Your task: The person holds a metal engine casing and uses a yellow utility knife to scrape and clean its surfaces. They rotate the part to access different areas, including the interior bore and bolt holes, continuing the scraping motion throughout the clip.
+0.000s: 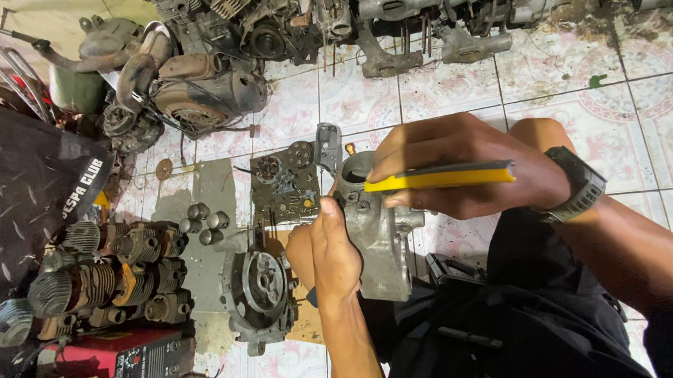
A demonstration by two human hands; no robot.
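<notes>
A: Item held?
B: Grey metal engine casing (378, 234), upright above the person's lap, over the tiled floor (659, 125).
A: Grips?
B: Left hand (328, 251) clenched on the casing's side. Right hand (466, 167) clenched on a yellow-handled tool (441, 177), lying level across the casing's top opening.
A: Nearby?
B: Second casing (260, 291) on the floor, just left.

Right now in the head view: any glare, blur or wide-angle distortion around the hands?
Head view: the left hand on the grey metal engine casing and the right hand with the yellow-handled tool are sharp and evenly lit; mild sheen on the floor tiles, no blown glare; the engine parts pile along the top is dim; edges bow slightly, wide-angle.
</notes>
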